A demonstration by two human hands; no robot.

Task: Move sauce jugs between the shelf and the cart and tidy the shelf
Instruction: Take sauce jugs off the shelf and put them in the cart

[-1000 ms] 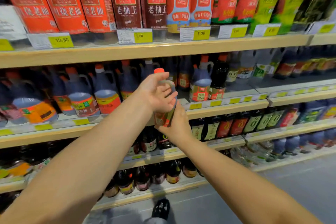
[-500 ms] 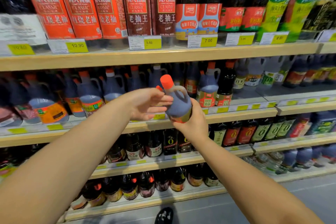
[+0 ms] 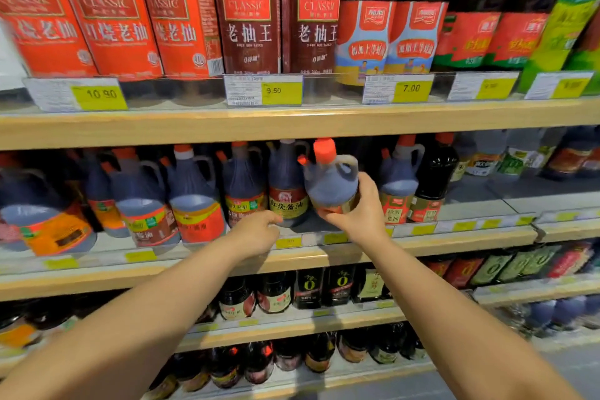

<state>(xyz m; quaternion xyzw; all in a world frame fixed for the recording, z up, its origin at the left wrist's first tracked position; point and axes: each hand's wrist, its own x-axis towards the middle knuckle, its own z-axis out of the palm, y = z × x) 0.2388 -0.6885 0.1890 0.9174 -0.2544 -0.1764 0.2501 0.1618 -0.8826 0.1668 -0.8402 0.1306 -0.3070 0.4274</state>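
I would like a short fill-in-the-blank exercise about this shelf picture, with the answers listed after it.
1. The jug in the right hand has a ____ cap.
2. The yellow price tag below the blue-labelled bottles reads ____.
3. The held jug is gripped by the ____ hand only.
4. The left hand reaches toward the ____ shelf from the top.

Answers: red; 7.00; right; second
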